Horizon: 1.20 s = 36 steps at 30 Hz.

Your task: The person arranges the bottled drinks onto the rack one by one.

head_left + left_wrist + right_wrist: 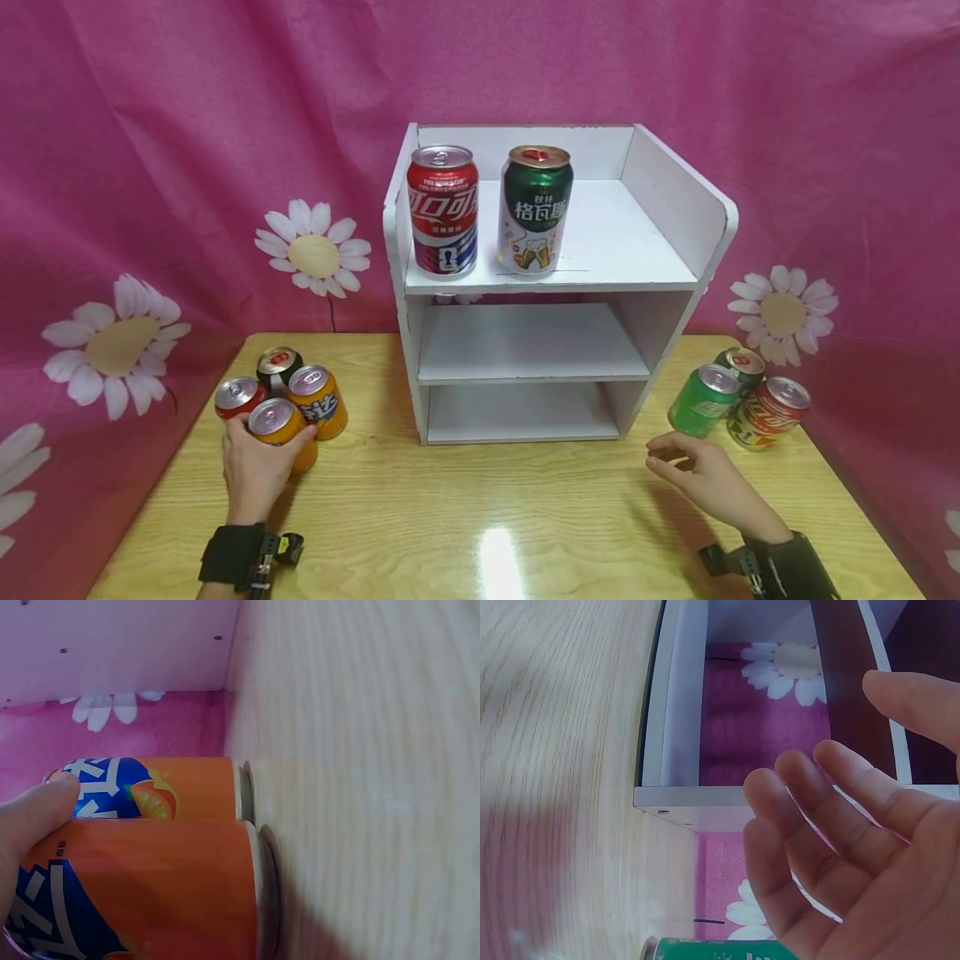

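On the left of the table, my left hand (253, 471) grips an orange soda can (165, 889), its thumb along the can's right side. The can stands upright, its lower edge at the tabletop in the left wrist view. Close around it are a second orange can (327, 414), a red can (238, 395) and a dark can (278, 364). My right hand (705, 479) hovers over the table on the right, fingers loosely bent, holding nothing. Just beyond it stand a green can (699, 410), a dark green can (742, 365) and a red can (767, 418).
A white shelf unit (536, 379) stands at the back middle, between the two groups of cans. Its top level bears a red cola can (444, 212) and a green-and-white can (536, 212). A pink flowered cloth (225, 125) hangs behind and beside the wooden table (420, 517).
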{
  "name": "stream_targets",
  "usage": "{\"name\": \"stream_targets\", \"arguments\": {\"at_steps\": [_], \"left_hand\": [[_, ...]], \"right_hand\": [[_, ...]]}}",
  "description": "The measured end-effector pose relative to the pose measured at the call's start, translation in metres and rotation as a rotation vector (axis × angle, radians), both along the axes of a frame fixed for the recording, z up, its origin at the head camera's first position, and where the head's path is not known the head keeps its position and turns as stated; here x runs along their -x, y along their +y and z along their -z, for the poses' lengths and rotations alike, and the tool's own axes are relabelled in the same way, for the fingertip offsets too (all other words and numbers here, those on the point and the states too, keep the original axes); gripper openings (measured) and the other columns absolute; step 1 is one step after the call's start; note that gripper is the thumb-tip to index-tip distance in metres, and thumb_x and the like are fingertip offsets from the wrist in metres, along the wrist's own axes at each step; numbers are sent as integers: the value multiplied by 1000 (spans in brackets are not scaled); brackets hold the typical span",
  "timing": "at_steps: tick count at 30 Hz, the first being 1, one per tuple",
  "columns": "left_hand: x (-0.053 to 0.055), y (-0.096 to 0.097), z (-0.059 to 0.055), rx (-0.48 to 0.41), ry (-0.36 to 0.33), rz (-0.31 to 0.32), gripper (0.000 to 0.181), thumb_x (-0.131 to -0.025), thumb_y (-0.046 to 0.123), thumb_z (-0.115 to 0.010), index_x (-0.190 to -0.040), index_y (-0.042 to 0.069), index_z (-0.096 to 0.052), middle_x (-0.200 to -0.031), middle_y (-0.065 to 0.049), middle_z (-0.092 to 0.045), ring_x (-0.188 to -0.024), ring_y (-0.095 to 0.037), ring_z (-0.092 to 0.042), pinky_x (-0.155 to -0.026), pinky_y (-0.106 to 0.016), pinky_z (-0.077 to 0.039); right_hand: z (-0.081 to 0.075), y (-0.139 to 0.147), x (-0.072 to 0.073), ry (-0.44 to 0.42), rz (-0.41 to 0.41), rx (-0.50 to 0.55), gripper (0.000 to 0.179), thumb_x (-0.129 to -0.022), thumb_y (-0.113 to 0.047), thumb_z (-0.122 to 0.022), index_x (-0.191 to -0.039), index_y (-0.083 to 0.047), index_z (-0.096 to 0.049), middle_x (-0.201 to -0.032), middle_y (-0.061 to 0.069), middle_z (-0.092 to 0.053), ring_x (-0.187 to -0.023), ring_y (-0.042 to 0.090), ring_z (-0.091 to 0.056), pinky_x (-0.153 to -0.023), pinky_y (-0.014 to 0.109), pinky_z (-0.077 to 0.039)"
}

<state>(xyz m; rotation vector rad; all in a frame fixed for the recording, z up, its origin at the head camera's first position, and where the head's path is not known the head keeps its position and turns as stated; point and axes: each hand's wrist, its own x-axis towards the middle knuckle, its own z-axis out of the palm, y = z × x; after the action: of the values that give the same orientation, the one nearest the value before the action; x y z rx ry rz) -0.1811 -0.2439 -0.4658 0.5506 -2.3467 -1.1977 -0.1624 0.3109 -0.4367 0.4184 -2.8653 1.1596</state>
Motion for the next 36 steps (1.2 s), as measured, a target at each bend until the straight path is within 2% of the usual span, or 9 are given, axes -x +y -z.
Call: {"name": "stream_targets", "arguments": {"at_steps": [7, 15, 21, 29, 36], "left_hand": [[0, -2, -5, -21, -65, 66, 83, -72, 27, -83, -130, -9, -35, -123, -28, -41, -114, -43, -38, -94, -58, -34], [-1, -2, -3, -214, -99, 95, 99, -71, 34, -83, -141, -3, -23, -133, -27, -39, -119, -42, -41, -99, -57, -33], [1, -1, 1, -283, -61, 97, 96, -72, 29, -84, -143, -1, -26, -134, -24, -41, -120, -38, -41, -101, -53, -33], [-2, 3, 5, -274, -33, 82, 84, -75, 26, -81, -137, -2, -34, -130, -23, -46, -116, -36, -45, -97, -50, -35], [-8, 7, -3, -273, -62, 143, 80, -76, 24, -80, -136, -2, -34, -128, -24, -47, -114, -36, -46, -95, -49, -37]], "right_hand": [[0, 0, 0, -2, 4, -1, 23, -91, -21, -65, -107, -4, -64, -98, 0, -67, -88, 8, -60, -70, 27, -52], [-2, 0, -1, 11, -4, -5, 22, -90, -20, -65, -106, -4, -64, -99, 5, -67, -87, 7, -61, -70, 27, -52], [-1, 0, 0, 10, -12, 6, 24, -90, -20, -66, -105, -2, -64, -100, 8, -66, -86, 6, -60, -70, 28, -52], [0, -2, -1, 11, -21, 15, 23, -90, -19, -66, -105, -2, -64, -99, 8, -66, -86, 7, -60, -70, 29, -52], [3, -4, 0, 28, -14, 2, 21, -89, -18, -67, -103, -3, -65, -98, 9, -66, -85, 7, -61, -69, 29, -52]]}}
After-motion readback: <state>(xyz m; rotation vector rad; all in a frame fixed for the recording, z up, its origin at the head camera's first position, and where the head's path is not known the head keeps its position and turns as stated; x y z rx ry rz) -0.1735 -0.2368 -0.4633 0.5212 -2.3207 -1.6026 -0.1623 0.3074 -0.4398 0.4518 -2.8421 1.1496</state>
